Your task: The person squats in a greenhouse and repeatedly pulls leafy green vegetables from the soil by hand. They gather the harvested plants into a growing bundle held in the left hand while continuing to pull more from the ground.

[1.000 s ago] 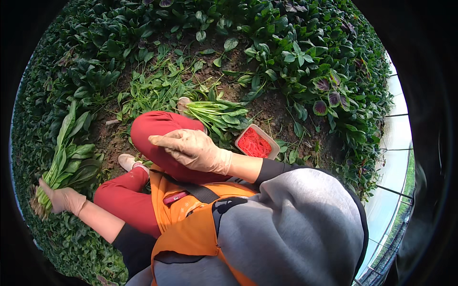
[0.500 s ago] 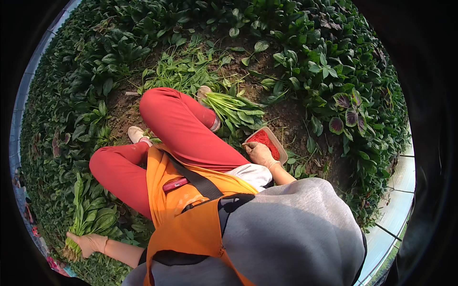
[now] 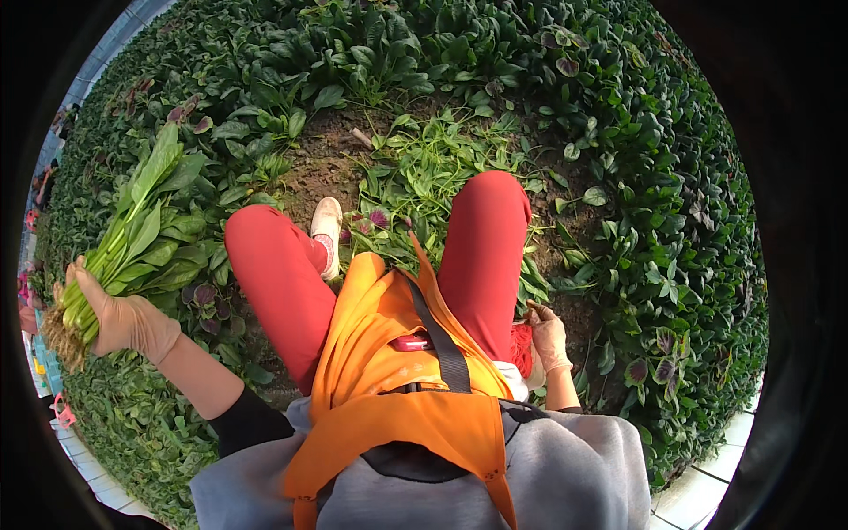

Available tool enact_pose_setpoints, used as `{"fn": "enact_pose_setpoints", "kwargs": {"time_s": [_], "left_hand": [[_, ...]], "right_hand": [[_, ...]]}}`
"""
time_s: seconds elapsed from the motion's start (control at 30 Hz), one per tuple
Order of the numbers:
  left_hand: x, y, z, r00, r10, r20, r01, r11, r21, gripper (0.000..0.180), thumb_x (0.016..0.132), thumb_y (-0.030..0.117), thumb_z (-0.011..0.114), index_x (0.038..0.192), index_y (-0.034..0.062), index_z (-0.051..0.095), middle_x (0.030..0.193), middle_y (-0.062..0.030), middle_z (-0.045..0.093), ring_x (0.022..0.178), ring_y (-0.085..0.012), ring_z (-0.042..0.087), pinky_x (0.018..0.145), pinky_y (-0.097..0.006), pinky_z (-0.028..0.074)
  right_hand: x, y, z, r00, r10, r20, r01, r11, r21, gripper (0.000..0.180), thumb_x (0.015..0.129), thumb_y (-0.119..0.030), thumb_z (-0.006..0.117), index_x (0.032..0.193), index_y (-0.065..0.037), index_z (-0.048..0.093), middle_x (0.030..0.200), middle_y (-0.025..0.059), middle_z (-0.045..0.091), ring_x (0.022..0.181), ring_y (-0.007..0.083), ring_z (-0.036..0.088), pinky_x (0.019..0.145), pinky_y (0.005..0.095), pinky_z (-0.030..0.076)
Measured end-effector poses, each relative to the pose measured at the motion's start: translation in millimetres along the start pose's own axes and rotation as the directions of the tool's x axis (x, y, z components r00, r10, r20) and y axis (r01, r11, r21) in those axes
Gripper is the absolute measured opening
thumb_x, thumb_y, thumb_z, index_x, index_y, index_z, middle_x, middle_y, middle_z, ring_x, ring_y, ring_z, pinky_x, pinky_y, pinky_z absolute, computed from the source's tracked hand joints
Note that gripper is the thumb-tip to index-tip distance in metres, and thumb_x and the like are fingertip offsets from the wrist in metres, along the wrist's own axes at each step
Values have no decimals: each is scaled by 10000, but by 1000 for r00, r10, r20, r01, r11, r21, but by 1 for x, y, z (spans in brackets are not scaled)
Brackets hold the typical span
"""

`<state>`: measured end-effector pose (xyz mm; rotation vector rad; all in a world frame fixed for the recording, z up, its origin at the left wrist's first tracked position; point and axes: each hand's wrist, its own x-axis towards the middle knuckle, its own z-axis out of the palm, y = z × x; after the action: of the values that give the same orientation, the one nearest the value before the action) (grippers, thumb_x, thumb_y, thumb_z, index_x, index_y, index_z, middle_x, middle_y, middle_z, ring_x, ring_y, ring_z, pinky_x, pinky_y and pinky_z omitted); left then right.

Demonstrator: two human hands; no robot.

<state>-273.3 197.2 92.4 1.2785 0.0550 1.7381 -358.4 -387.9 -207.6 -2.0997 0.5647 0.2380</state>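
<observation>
My left hand (image 3: 132, 320), in a thin glove, is closed around the stems of a bunch of leafy greens (image 3: 141, 231), lifted above the plants at the left. Its pale, soil-covered roots (image 3: 69, 329) stick out below the fist, and the leaves fan upward. Beside my right thigh, my gloved right hand (image 3: 549, 339) is closed, fingertips pressed together. What those fingers hold, if anything, I cannot make out. Red strands (image 3: 522, 348) lie next to that hand; my leg and hand mostly hide their container.
Loose pulled greens (image 3: 428, 168) lie on bare soil (image 3: 322, 150) ahead of my legs. Dense leafy plants (image 3: 645, 177) surround me, some purple-leaved. My light shoe (image 3: 327, 221) rests on the ground. A red phone-like object (image 3: 412, 343) lies on my orange apron (image 3: 371, 305).
My left hand has raised the bunch of greens up from the plants. My right hand stays by the red strands. The view has turned leftward, and my right knee now hides the bundle near my foot.
</observation>
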Motion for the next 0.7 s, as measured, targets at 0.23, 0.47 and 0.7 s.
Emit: {"fn": "enact_pose_setpoints", "kwargs": {"time_s": [0.23,0.47,0.7], "left_hand": [[1,-46,106,987,157,38,-161,973,167,184,871,-41,652,1039,-108,622,1071,-193,664,873,-207,669,829,-354,589],[-42,-129,148,974,-85,208,52,986,160,339,854,-25,663,1172,-101,574,1014,-146,686,908,-191,672,889,-342,540],[-67,-169,153,825,-518,227,423,831,361,369,866,-40,620,1228,-76,559,1010,-99,666,951,-162,628,928,-296,482]], "right_hand": [[113,-127,-50,1000,-14,18,6,927,375,311,999,-203,580,1254,-30,622,934,44,694,835,124,635,755,266,515],[281,-307,64,787,-258,561,389,913,-125,328,970,-240,574,1255,-95,644,1101,86,711,964,146,658,871,271,501],[407,-315,371,517,-490,702,817,526,-236,546,917,-353,590,1410,-142,490,1186,187,651,1067,317,640,910,361,498]]}}
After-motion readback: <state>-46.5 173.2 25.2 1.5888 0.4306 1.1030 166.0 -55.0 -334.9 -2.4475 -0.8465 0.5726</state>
